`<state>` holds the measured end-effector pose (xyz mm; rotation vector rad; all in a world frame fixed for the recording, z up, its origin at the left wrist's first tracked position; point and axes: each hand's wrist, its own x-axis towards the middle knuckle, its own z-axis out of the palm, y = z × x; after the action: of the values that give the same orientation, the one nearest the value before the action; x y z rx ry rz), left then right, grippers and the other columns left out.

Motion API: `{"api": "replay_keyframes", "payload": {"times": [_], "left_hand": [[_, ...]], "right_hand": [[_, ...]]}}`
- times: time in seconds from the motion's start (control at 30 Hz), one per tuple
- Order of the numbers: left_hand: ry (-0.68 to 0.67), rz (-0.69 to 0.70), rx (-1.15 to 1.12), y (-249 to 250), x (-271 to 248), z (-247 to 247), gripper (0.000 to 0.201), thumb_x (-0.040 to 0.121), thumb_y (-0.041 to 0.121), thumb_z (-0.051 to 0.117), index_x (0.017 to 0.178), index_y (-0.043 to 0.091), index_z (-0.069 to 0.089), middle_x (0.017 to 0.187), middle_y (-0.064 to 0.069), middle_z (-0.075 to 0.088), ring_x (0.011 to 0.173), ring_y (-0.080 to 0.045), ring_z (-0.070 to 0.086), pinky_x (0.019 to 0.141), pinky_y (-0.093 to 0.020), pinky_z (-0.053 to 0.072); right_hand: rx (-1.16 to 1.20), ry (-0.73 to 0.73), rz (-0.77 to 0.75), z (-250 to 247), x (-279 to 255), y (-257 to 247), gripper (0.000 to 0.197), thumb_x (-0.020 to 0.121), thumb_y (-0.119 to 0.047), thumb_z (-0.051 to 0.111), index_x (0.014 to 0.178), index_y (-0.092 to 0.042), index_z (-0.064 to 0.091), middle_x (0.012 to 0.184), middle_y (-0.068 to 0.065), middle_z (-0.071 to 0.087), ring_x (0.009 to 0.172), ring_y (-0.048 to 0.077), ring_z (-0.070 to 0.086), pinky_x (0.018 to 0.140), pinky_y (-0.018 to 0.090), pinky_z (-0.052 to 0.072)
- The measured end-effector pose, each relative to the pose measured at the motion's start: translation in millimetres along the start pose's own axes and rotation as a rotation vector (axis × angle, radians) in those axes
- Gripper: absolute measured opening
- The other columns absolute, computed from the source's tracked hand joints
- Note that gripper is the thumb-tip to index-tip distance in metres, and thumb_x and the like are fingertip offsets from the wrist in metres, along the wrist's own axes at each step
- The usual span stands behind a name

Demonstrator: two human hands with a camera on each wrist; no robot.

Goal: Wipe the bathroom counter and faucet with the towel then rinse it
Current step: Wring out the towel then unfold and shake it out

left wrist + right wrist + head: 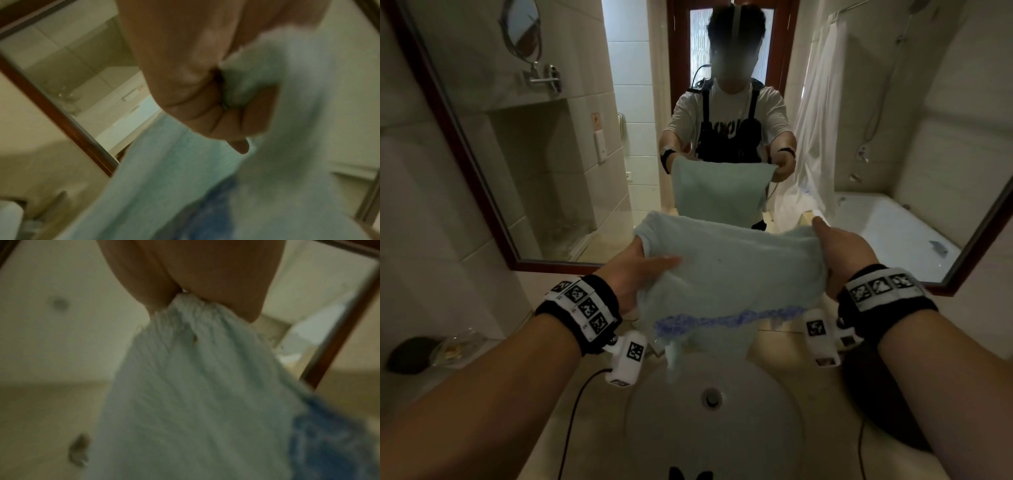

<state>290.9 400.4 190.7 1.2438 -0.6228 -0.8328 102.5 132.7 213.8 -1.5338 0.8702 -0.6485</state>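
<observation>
black wristbands (887, 301) with square-code tags, white wrist cameras (627, 356), black cables, seemingly white t-shirt

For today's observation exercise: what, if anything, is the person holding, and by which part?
The towel, held above the sink: the left hand and the right hand each grip an upper corner.

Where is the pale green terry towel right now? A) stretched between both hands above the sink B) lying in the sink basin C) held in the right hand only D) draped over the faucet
A: the pale green terry towel is gripped at its ends by the left hand and the right hand, spread above the white sink basin.
</observation>
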Motion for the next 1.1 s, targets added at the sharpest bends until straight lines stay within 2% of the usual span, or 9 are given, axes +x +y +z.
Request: {"api": "replay_keyframes", "payload": {"times": [0.13,0.27,0.4,0.53,0.6,0.83,0.9,1.0,1.1], "left_hand": [[-0.042,0.012,-0.26,6.0,1.6,2.8,0.058,0.088,0.002,0.061,0.144,0.0,0.047,0.131,-0.02,0.059,0.122,-0.035,0.057,0.11,-0.056,0.041],[0.017,-0.058,-0.282,-3.4,2.5,9.7,0.062,0.083,0.001,0.07,0.141,0.011,0.05,0.126,-0.02,0.062,0.112,-0.036,0.063,0.097,-0.074,0.042],[0.183,-0.032,-0.238,-7.3,4.0,21.0,0.063,0.081,-0.013,0.067,0.135,0.011,0.045,0.125,-0.025,0.062,0.103,-0.04,0.069,0.083,-0.059,0.058],[0.364,-0.059,-0.276,-0.7,4.7,21.6,0.044,0.084,-0.018,0.058,0.125,0.0,0.055,0.095,-0.019,0.065,0.072,-0.023,0.069,0.058,-0.028,0.06],[0.402,-0.098,-0.288,1.8,4.7,19.5,0.033,0.084,-0.017,0.058,0.113,-0.001,0.059,0.099,-0.022,0.063,0.073,-0.023,0.065,0.055,-0.022,0.058],[0.494,-0.168,-0.297,7.2,-5.0,12.1,0.004,0.09,-0.007,0.059,0.088,-0.007,0.062,0.084,-0.018,0.069,0.071,-0.025,0.069,0.064,-0.025,0.062],[0.458,-0.29,-0.255,-0.7,-13.3,15.2,0.017,0.086,-0.004,0.066,0.103,-0.007,0.064,0.085,-0.02,0.075,0.076,-0.027,0.075,0.077,-0.027,0.062],[0.342,-0.423,-0.213,-20.5,-15.3,19.2,0.081,0.079,-0.01,0.071,0.146,0.027,0.046,0.124,-0.025,0.063,0.106,-0.044,0.067,0.095,-0.055,0.054],[0.175,-0.432,-0.129,-23.1,-16.8,27.6,0.091,0.08,-0.007,0.07,0.136,0.058,0.04,0.135,-0.022,0.049,0.117,-0.053,0.056,0.099,-0.071,0.041]], "right_hand": [[0.71,-0.427,0.11,-0.7,-14.0,-12.3,0.04,0.097,-0.019,0.055,0.137,-0.018,0.054,0.127,0.011,0.066,0.112,0.03,0.066,0.097,0.048,0.049],[0.447,-0.556,0.027,20.5,-27.3,-1.0,0.08,0.091,0.003,0.054,0.138,-0.059,0.036,0.115,0.007,0.072,0.089,0.032,0.071,0.072,0.049,0.056],[0.472,-0.509,0.028,36.2,-30.5,4.9,0.102,0.089,0.015,0.052,0.152,-0.051,0.006,0.137,0.008,0.055,0.103,0.029,0.068,0.07,0.044,0.058],[0.479,-0.461,-0.042,35.1,-32.7,2.4,0.1,0.087,0.02,0.051,0.154,-0.042,0.011,0.12,-0.002,0.058,0.091,0.018,0.07,0.067,0.037,0.06],[0.41,-0.518,-0.052,32.9,-37.1,5.8,0.093,0.086,0.025,0.047,0.149,-0.04,0.026,0.122,0.001,0.061,0.091,0.019,0.072,0.067,0.037,0.06],[0.398,-0.397,-0.031,20.6,-34.4,-10.1,0.066,0.093,0.014,0.042,0.127,-0.039,0.061,0.126,0.02,0.06,0.091,0.034,0.069,0.068,0.04,0.059],[0.459,-0.423,-0.015,16.2,-35.7,-17.3,0.061,0.091,0.012,0.045,0.128,-0.034,0.06,0.126,0.02,0.056,0.096,0.038,0.065,0.072,0.046,0.06],[0.514,-0.47,-0.021,13.2,-39.2,-24.3,0.075,0.089,0.014,0.05,0.142,-0.038,0.045,0.129,0.017,0.05,0.106,0.039,0.064,0.072,0.05,0.059],[0.494,-0.475,-0.034,9.4,-37.2,-28.1,0.09,0.086,0.02,0.049,0.146,-0.046,0.036,0.139,0.011,0.041,0.109,0.04,0.065,0.077,0.054,0.057]]}}
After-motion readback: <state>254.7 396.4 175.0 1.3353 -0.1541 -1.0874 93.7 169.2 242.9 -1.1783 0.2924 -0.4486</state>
